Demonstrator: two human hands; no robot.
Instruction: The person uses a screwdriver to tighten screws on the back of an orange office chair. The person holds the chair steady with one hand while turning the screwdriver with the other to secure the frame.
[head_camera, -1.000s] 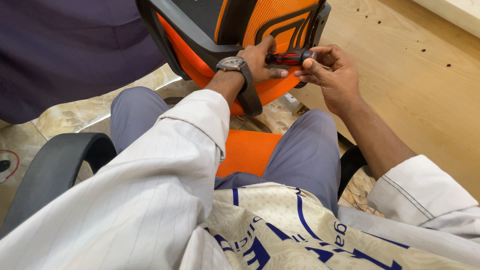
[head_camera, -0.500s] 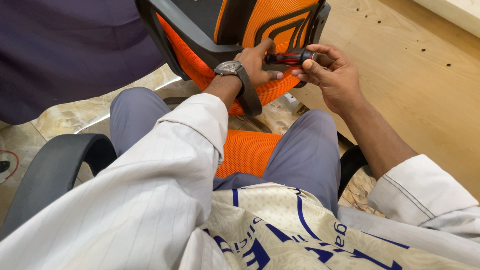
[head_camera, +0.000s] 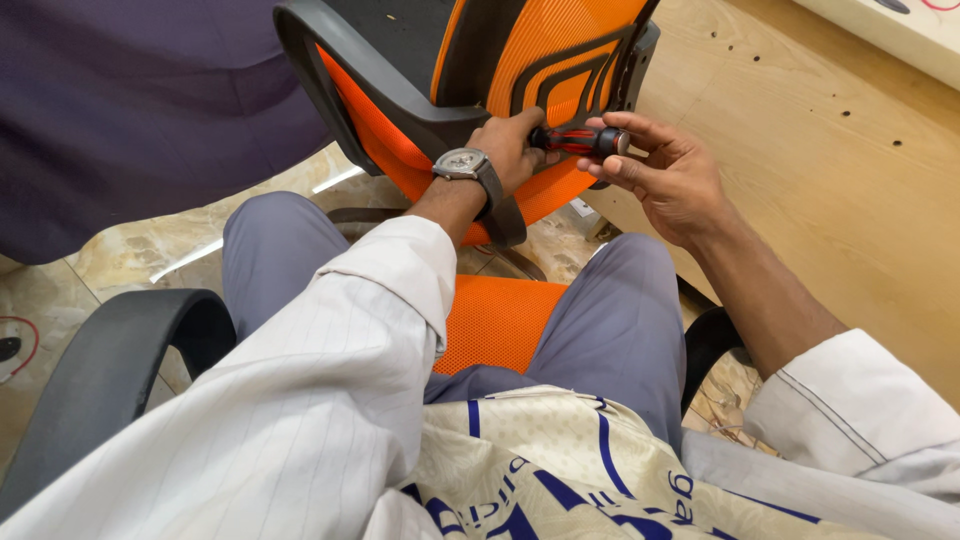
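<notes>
An orange mesh chair back (head_camera: 520, 50) with a dark grey frame is tipped toward me at the top middle. My left hand (head_camera: 508, 148), with a wristwatch on the wrist, rests against the lower edge of that chair back by the tip of a screwdriver. The screwdriver (head_camera: 580, 140) has a black and red handle and lies roughly level. My right hand (head_camera: 665, 175) grips the handle with its fingertips. The screwdriver's tip is hidden behind my left hand.
I sit on a chair with an orange mesh seat (head_camera: 500, 320) and a black armrest (head_camera: 110, 360) at the left. A wooden board (head_camera: 830, 150) with small holes lies to the right. A dark purple surface (head_camera: 140, 100) fills the upper left. Marbled floor tiles (head_camera: 130, 260) show below.
My right hand has shifted its fingers slightly around the screwdriver handle. My left hand stays against the chair back.
</notes>
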